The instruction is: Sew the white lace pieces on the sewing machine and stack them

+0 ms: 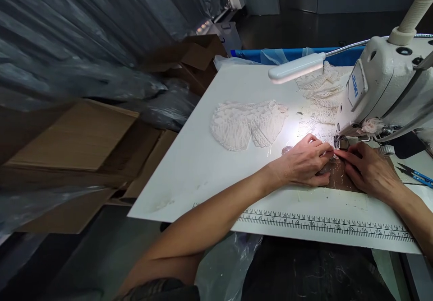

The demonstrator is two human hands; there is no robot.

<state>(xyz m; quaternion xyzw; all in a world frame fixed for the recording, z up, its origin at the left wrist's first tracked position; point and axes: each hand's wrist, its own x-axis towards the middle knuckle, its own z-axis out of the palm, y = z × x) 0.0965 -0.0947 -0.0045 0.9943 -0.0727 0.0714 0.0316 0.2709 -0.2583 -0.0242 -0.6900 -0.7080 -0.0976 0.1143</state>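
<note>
A strip of white lace [323,131] lies under the needle area of a white sewing machine [379,73]. Just left of the presser foot [339,143], my left hand [307,161] has its fingers closed on the lace edge. My right hand [370,168] comes in from the other side, with thumb and forefinger pinched on the same edge in front of the foot. The fingertips of both hands nearly meet there, and they hide part of the lace. More lace [326,82] is bunched behind the needle.
Stacked lace pieces [248,122] lie on the white table [189,170] to the left. A lamp [297,67] hangs over the work. Blue thread snips [417,174] rest at the right. A printed ruler [304,222] runs along the front edge. Cardboard boxes [77,134] stand left of the table.
</note>
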